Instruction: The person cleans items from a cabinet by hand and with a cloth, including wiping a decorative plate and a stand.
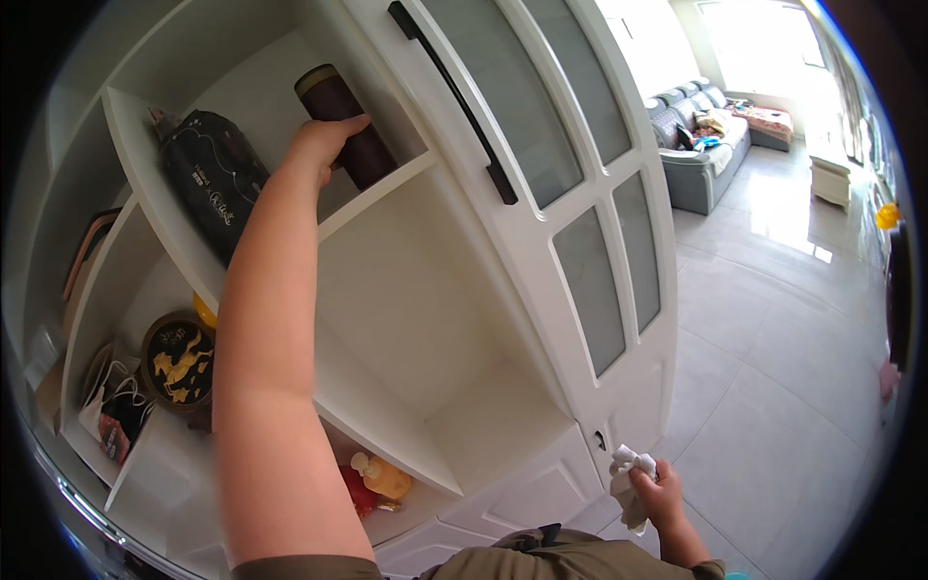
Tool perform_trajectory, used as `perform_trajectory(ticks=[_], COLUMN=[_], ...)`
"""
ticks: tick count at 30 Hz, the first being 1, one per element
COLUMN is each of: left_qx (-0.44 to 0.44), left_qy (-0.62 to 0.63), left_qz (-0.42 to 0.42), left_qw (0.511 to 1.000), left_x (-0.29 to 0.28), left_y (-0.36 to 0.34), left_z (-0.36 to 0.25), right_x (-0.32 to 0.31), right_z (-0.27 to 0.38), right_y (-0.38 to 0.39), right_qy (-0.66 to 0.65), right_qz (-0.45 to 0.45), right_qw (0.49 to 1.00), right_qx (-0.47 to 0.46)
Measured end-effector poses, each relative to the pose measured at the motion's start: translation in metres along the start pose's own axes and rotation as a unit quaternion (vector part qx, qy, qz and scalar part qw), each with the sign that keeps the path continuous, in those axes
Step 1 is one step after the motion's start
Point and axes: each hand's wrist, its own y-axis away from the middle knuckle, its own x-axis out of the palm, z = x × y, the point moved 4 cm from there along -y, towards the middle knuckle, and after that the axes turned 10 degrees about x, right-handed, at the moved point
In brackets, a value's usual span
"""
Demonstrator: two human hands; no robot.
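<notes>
My left hand (321, 147) reaches up into the cabinet (387, 198) and is closed around a dark brown cylindrical canister (327, 95) with a gold-toned band near its top. The canister stands tilted in the picture on the upper right shelf; my palm hides part of its side. Left of it on that shelf is a black printed bag (208, 174), partly behind my forearm. Low at the right, my right hand (663, 495) grips a crumpled white cloth (630, 498) that hangs below the fingers.
A cabinet door with frosted panes (517, 97) and a black handle (454, 101) flanks the shelves. Lower shelves hold a round horse plaque (178, 365), a paper bag (116, 416) and an orange figurine (382, 476). A grey sofa (701, 174) stands beyond on the tiled floor (764, 387).
</notes>
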Motion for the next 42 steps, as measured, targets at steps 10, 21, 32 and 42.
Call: perform_trajectory(ticks=[10,21,32,42], left_qx=[-0.037,0.249,0.404,-0.141], left_qy=[-0.365,-0.331,-0.377,0.047], left_qz=[0.11,-0.022,-0.174,-0.497], left_qw=[0.924,0.91,0.815,0.855], left_x=[0.003,0.004,-0.17,-0.323], left_y=[-0.015,0.063,0.346,0.38], left_z=[0.021,-0.034,0.073,0.238], right_x=[0.042,0.072,0.17,0.256], right_z=[-0.011,-0.05,-0.022,-0.004], right_y=[-0.03,-0.04,0.012,0.094], right_qy=[0.048,0.099,0.154,0.192], right_qz=[0.058,0.134,0.199,0.303], right_qw=[0.997,0.986,0.964,0.92], right_qx=[0.01,-0.022,-0.088,-0.156])
